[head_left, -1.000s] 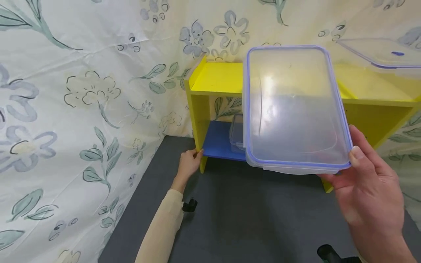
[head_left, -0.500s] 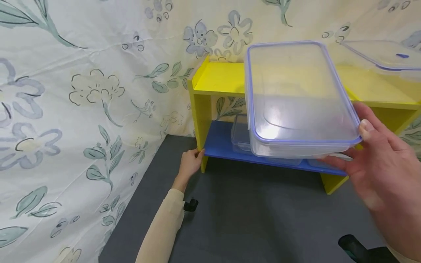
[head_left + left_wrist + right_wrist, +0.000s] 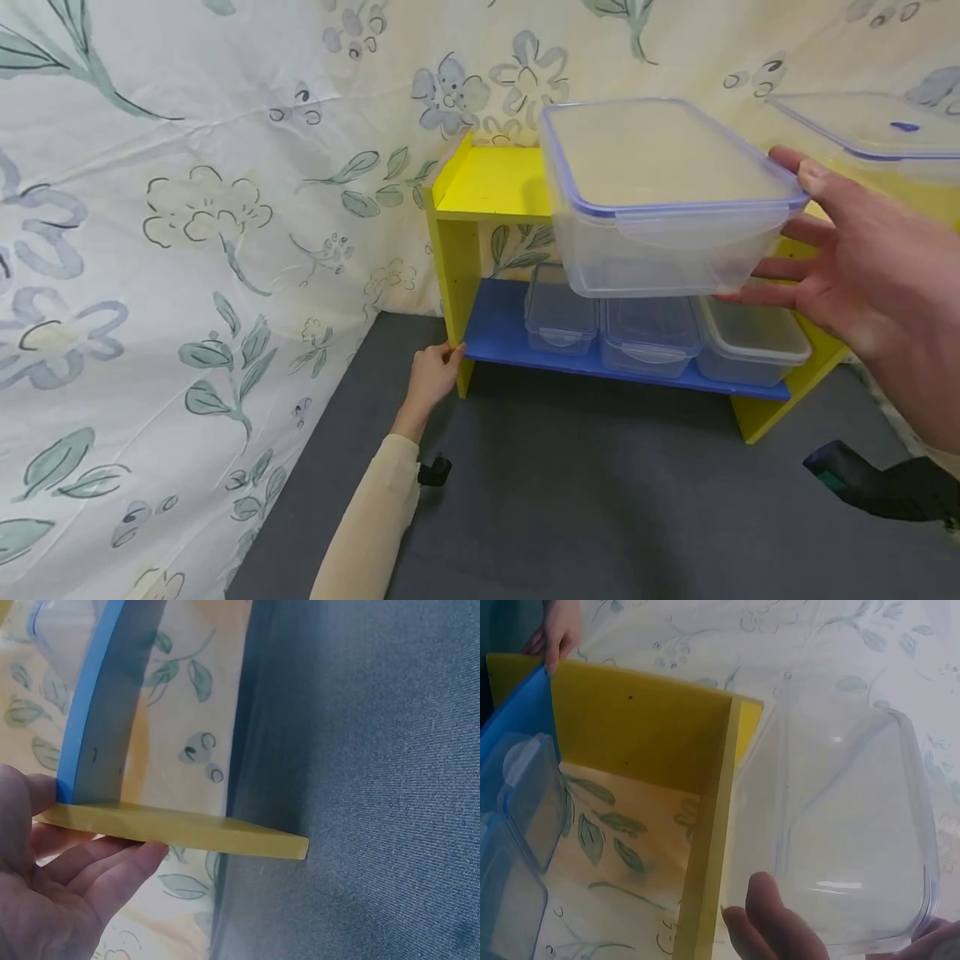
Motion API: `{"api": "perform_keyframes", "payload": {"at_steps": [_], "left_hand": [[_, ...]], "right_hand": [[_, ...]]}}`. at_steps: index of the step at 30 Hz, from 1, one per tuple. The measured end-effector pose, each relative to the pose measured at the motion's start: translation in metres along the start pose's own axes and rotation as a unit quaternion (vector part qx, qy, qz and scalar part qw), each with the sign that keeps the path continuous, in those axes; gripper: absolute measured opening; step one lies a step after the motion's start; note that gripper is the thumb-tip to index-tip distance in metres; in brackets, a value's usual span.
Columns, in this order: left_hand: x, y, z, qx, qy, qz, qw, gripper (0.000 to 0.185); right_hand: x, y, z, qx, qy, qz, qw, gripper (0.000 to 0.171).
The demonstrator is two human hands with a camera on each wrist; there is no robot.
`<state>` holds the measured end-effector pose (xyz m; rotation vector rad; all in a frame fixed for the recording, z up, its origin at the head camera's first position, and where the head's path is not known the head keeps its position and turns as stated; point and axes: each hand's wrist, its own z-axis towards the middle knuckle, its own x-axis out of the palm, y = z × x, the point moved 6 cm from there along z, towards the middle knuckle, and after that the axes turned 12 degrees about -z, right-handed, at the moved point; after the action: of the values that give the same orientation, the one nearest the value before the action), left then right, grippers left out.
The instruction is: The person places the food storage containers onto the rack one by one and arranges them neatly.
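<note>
My right hand holds a large clear plastic food container by its right side, thumb on the lid and fingers spread below. Its lid has a blue-violet rim, and it hangs in front of the yellow top shelf. My left hand grips the yellow side panel of the shelf unit where the blue shelf meets it. In the left wrist view, the thumb is by the blue shelf's end and the other fingers lie along the panel's outer face.
Three smaller lidded containers, left, middle and right, stand in a row on the blue shelf. Another clear container sits on the top at right. A floral cloth hangs behind the dark grey table.
The right hand has raised the large container and tilted it from lid facing me to nearly level. The row of smaller containers has come into view beneath it. The left hand stays put.
</note>
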<state>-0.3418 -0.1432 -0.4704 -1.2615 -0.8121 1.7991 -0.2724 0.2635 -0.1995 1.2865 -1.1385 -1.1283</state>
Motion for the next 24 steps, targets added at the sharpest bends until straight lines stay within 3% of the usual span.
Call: {"api": "perform_keyframes", "payload": {"at_steps": [4, 9, 13, 17, 20, 22, 24], "left_hand": [[0.000, 0.002, 0.001, 0.001, -0.004, 0.004, 1.0000, 0.041], [0.002, 0.001, 0.001, 0.002, -0.004, 0.007, 1.0000, 0.041], [0.003, 0.000, 0.000, 0.005, -0.003, 0.010, 0.9999, 0.040], [0.002, 0.001, 0.001, 0.003, -0.011, 0.015, 0.9998, 0.039], [0.002, 0.001, 0.001, 0.004, -0.011, 0.013, 0.9999, 0.040], [0.002, 0.001, 0.001, 0.002, -0.009, 0.009, 0.9999, 0.040], [0.001, 0.002, 0.001, -0.001, -0.009, 0.007, 0.9999, 0.040]], "right_hand": [[0.010, 0.011, 0.007, 0.012, 0.027, 0.014, 0.999, 0.049], [0.019, 0.011, 0.005, -0.022, 0.067, 0.043, 0.997, 0.050], [0.026, 0.009, 0.004, -0.048, 0.061, 0.039, 0.996, 0.058], [0.038, 0.014, 0.004, -0.070, 0.033, -0.018, 0.997, 0.063], [0.045, 0.019, 0.004, -0.077, 0.000, -0.090, 0.993, 0.068], [0.048, 0.023, 0.005, -0.081, -0.029, -0.156, 0.984, 0.068], [0.049, 0.028, 0.006, -0.083, -0.058, -0.228, 0.969, 0.067]]}}
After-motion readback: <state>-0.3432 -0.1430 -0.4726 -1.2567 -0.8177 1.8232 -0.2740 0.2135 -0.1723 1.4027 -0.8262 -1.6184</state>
